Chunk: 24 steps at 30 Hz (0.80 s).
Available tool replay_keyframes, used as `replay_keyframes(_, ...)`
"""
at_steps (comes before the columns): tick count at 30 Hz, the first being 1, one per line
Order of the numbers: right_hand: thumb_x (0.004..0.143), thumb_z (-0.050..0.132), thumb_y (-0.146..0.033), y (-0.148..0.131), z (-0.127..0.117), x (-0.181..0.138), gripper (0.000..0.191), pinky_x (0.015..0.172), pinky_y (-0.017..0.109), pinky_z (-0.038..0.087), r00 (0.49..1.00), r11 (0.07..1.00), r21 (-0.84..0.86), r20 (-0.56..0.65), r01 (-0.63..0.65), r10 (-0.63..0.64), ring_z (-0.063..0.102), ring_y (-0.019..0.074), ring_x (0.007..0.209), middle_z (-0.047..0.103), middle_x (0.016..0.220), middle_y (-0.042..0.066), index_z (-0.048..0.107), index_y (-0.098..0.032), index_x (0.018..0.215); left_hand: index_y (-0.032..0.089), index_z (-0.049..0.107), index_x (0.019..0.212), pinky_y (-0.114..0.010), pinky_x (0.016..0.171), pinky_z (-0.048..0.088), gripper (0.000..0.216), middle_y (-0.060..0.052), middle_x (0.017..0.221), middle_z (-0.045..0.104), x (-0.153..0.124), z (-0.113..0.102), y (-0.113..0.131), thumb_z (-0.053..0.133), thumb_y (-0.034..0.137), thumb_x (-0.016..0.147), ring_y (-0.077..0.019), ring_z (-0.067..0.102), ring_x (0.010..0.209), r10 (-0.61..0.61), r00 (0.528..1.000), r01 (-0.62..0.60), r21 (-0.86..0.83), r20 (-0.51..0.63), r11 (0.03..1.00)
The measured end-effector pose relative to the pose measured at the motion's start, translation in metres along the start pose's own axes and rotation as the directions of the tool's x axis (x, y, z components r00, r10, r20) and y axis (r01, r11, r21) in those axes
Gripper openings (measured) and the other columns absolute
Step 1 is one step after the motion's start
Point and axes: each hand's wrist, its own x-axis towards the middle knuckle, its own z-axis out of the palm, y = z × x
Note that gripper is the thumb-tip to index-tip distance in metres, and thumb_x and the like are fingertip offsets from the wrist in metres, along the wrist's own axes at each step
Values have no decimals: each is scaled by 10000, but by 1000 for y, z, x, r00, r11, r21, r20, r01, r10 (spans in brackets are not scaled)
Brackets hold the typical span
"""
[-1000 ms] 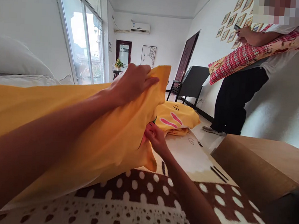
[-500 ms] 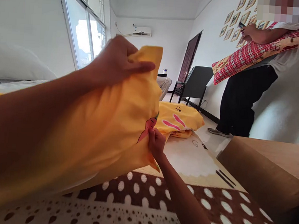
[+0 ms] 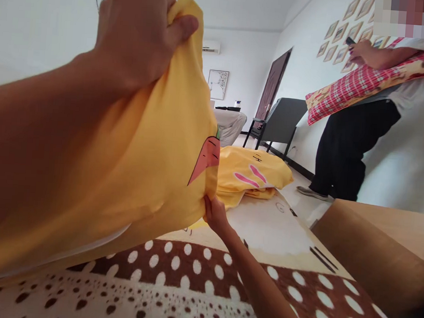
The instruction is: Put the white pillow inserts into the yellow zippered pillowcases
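My left hand (image 3: 144,33) is raised at the upper left and closed on a top corner of a yellow pillowcase (image 3: 149,169) with a carrot print. The cloth hangs in a bulging shape, and whatever fills it is hidden. Lower down, my right hand (image 3: 215,216) pinches the same pillowcase at its right edge, below the carrot. A pale strip shows along the lower left of the cloth. Beyond my right hand lies another yellow fabric piece (image 3: 253,169) with pink rabbit ears, partly folded over the bedspread.
Below me spreads a brown and white dotted bedspread (image 3: 186,259). A wooden bed board (image 3: 376,248) stands at the right. Past it, a person (image 3: 351,135) stands holding a phone, a red plaid pillow (image 3: 373,83) under one arm. A dark chair (image 3: 278,120) is farther back.
My left hand has lifted the pillowcase corner up and left. My right hand has shifted slightly down and left, from the carrot to the edge below it. The view has shifted a little.
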Motion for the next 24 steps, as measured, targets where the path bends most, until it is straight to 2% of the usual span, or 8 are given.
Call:
replay_keyframes(6, 889, 392, -337, 39, -6, 0, 251, 492, 271, 334, 990, 990, -59, 52, -125, 128, 481, 168, 465, 522, 509, 21, 552, -203, 750, 182, 328, 625, -304, 845, 300, 436, -29, 766, 290, -4, 6, 0, 497, 525, 835, -141, 290, 875, 21, 997, -35, -180, -81, 983)
replay_keyframes(9, 873, 439, -391, 46, -18, 9, 324, 473, 256, 336, 979, 990, -29, 150, -137, 140, 478, 152, 446, 531, 491, 11, 518, -211, 616, 207, 164, 548, -291, 679, 234, 553, -17, 661, 202, -5, 13, 2, 509, 534, 830, -132, 255, 787, 84, 996, -85, -236, -14, 968)
replay_keyframes(12, 796, 572, -432, 33, -41, 30, 305, 512, 267, 391, 973, 991, 19, 195, -129, 123, 546, 173, 517, 591, 539, 23, 556, -203, 595, 196, 136, 521, -318, 602, 145, 628, -5, 594, 168, -7, 28, 8, 516, 595, 822, -106, 206, 651, 143, 988, -125, -259, 54, 958)
replay_keyframes(14, 827, 546, -452, 9, -58, 47, 278, 627, 295, 453, 984, 991, 56, 136, -125, 116, 625, 213, 724, 664, 704, 53, 640, -194, 780, 193, 157, 516, -326, 582, 129, 639, 5, 569, 175, -10, 44, 14, 539, 612, 810, -93, 166, 587, 150, 986, -124, -277, 74, 953)
replay_keyframes(16, 940, 340, -471, -25, -68, 63, 398, 754, 318, 481, 995, 985, 141, 31, -103, 100, 619, 213, 949, 680, 887, 65, 629, -205, 1003, 195, 204, 512, -322, 569, 150, 624, 8, 550, 200, -15, 62, 22, 556, 620, 802, -91, 187, 556, 156, 982, -119, -298, 105, 947)
replay_keyframes(17, 954, 304, -489, -43, -69, 70, 431, 783, 328, 486, 992, 954, 291, -73, -76, 101, 608, 216, 996, 675, 933, 71, 618, -207, 1043, 196, 239, 514, -318, 566, 173, 606, 7, 544, 227, -18, 70, 27, 560, 624, 799, -95, 223, 550, 165, 978, -118, -308, 131, 944)
replay_keyframes(21, 879, 477, -545, -97, -50, 82, 374, 696, 307, 492, 919, 848, 525, -293, -77, 265, 614, 207, 852, 657, 906, 57, 593, -205, 987, 186, 411, 575, -315, 586, 274, 522, -9, 549, 383, -34, 90, 36, 520, 635, 818, -127, 383, 569, 206, 957, -132, -327, 202, 936)
replay_keyframes(24, 893, 451, -517, -95, -34, 82, 346, 627, 289, 453, 816, 862, 495, -450, -111, 363, 572, 181, 737, 618, 787, 44, 565, -193, 857, 188, 563, 835, -311, 623, 332, 481, -32, 689, 553, -56, 85, 22, 418, 646, 861, -161, 491, 651, 257, 942, -189, -293, 215, 937)
